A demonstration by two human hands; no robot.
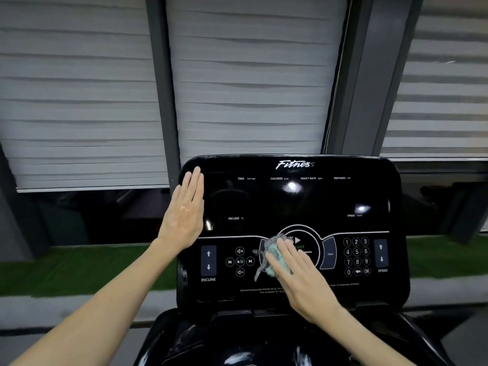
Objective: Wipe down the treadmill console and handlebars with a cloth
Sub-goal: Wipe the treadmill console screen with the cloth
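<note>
Grey blinds [79, 101] hang behind the console [290, 202]; right hand [301, 281] presses the cloth [272, 257] at its centre, fingers together; left hand [184, 210] lies flat on its left edge, fingers together.

Ahead of me hang pale slatted blinds [253, 75], split by dark grey window posts [161, 83]. Below them the glass [100, 215] is dark, above a green turf strip [74, 268].

Upper console [290, 202] face free; left hand [183, 211] blocks left edge.
</note>
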